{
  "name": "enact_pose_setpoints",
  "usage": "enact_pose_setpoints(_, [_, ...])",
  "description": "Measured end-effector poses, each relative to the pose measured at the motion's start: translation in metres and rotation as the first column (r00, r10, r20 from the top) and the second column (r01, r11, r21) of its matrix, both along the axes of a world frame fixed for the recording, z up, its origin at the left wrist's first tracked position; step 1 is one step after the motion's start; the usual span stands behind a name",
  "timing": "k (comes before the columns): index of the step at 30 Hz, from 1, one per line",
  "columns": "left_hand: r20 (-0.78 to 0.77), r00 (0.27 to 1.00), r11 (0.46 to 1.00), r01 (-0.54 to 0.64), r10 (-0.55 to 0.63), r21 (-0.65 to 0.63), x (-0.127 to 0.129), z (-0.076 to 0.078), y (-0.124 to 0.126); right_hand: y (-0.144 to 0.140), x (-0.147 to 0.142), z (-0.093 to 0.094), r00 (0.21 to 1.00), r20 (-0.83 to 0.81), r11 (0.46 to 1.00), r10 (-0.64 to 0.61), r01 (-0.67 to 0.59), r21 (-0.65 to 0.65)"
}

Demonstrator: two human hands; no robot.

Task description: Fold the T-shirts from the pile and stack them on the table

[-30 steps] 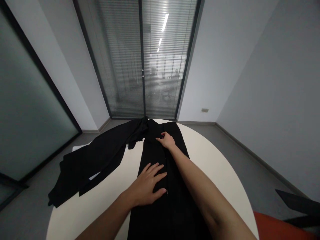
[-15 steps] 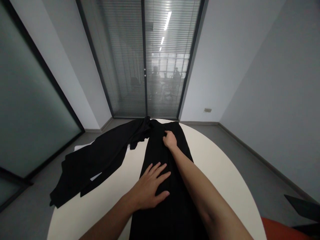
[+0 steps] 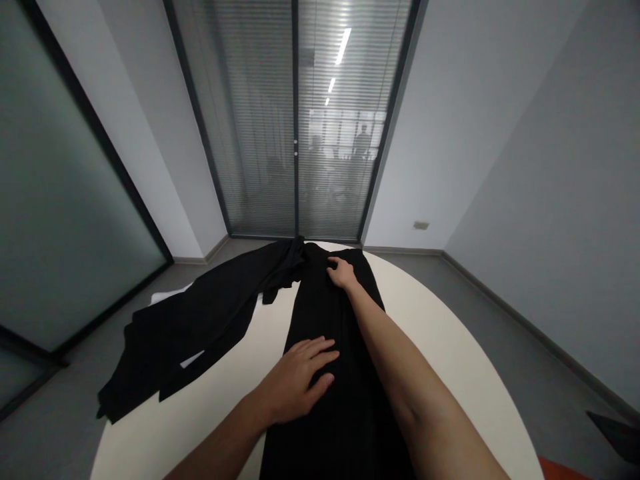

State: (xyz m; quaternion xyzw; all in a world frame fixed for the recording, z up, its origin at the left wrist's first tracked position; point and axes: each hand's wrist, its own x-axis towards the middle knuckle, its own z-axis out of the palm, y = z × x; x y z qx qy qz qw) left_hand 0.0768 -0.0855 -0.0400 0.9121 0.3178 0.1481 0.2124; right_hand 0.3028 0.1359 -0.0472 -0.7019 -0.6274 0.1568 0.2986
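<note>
White table [image 3: 450, 347] bears black trousers [image 3: 330, 400]; left hand [image 3: 295, 377] pressing flat-fingered, right hand [image 3: 343, 272] outstretched, fingers curled onto cloth.

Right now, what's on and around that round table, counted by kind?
Black garments: 1, one pair of trousers, one leg flat, the other leg draped off the table's left edge
White round tables: 1
Hands on the cloth: 2, left hand and right hand
Total: 4

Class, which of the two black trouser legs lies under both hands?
The straight leg running toward the camera: left hand and right hand rest on it; the other leg splays left, untouched.
</note>
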Motion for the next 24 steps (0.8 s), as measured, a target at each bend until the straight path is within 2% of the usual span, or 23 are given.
enact_pose_setpoints(4, [0.023, 0.991, 0.990, -0.136, 0.135, 0.048, -0.003, -0.009, 0.013, 0.020, -0.001, 0.004, 0.999, -0.031, 0.999, 0.032, -0.031, 0.022])
enact_pose_setpoints(8, [-0.055, 0.990, 0.990, -0.130, 0.132, 0.050, 0.000, -0.012, 0.016, 0.041, -0.001, 0.001, 0.996, -0.087, 0.999, 0.034, -0.032, 0.025])
enact_pose_setpoints(15, [-0.080, 0.988, 0.990, -0.124, 0.129, 0.062, 0.001, -0.009, 0.016, 0.071, 0.000, -0.011, 0.984, -0.171, 0.997, -0.055, 0.045, -0.058])
enact_pose_setpoints(19, [-0.079, 0.988, 0.990, -0.130, 0.135, 0.058, 0.001, -0.009, 0.015, 0.072, 0.001, -0.005, 0.982, -0.159, 0.995, -0.103, 0.101, -0.020])
enact_pose_setpoints(22, [-0.082, 0.986, 0.988, -0.143, 0.147, 0.055, 0.002, -0.009, 0.015, 0.060, -0.001, -0.002, 0.981, -0.104, 0.987, -0.162, 0.163, 0.001])
enact_pose_setpoints(24, [-0.078, 0.985, 0.988, -0.150, 0.153, 0.048, 0.002, -0.008, 0.015, 0.050, -0.006, 0.000, 0.986, -0.063, 0.987, -0.157, 0.158, 0.019])
